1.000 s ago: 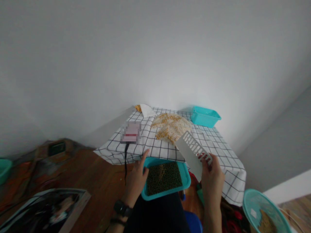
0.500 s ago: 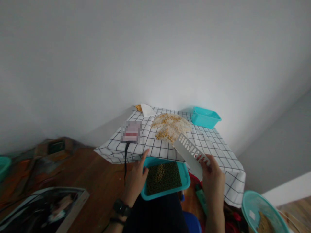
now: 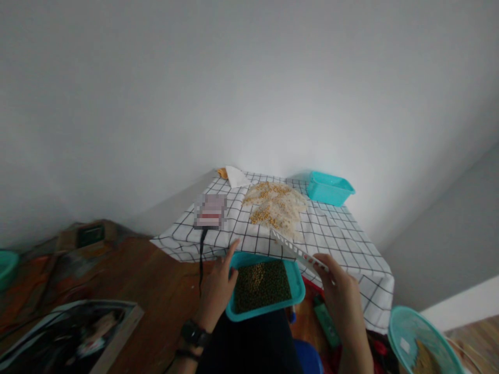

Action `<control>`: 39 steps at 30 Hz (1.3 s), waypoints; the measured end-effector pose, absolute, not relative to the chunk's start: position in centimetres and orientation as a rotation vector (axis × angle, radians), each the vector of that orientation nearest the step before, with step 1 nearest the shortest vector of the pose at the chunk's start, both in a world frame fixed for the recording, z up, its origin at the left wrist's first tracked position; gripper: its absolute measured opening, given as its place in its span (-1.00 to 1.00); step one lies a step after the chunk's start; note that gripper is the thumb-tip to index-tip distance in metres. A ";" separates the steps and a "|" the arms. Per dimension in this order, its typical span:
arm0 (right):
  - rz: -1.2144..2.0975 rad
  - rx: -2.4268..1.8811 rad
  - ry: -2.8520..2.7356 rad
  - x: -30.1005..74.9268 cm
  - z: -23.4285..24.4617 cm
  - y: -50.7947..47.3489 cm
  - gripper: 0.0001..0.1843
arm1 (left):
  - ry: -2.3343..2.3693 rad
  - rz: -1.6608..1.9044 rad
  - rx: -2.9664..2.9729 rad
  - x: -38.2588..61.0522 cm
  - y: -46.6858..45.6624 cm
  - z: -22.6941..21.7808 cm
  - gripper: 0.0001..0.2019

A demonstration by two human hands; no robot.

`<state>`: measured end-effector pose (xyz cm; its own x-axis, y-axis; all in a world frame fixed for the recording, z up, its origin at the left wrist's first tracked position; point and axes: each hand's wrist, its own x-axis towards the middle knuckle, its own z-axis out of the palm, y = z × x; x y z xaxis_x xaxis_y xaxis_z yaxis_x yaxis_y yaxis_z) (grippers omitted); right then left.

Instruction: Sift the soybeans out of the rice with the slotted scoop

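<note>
Two hands (image 3: 219, 285) (image 3: 343, 284) hold a scraper (image 3: 298, 253) and tray (image 3: 298, 292); the basin's (image 3: 419, 326) label (image 3: 405, 345) is illegible.

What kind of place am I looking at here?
Probably a room in a home, though I can't be certain: a checked cloth is spread before a plain wall, the floor looks like brown wood, and a framed picture shows at the lower left.

Up top it's all pale wall (image 3: 249, 88), and below, a checked cloth (image 3: 343, 231) with a white sheet (image 3: 236, 177) in the far left corner! Low at left, a framed picture (image 3: 70, 340), a brown box (image 3: 109, 235) beyond; down right, a turquoise basin (image 3: 432, 332) holding something brown.
</note>
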<state>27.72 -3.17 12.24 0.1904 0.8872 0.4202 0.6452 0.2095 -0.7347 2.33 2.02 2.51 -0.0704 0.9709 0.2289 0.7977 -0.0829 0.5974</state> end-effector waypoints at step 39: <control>-0.015 -1.335 -1.270 27.2 11.2 8.0 -0.72 | 1.908 0.902 1.943 2.1 2.2 2.3 -0.34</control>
<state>27.19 7.98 11.23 0.3971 0.6257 0.6714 0.6411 0.3343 -0.6908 2.10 2.22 2.28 -0.0628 0.9690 0.2390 0.7995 -0.0945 0.5932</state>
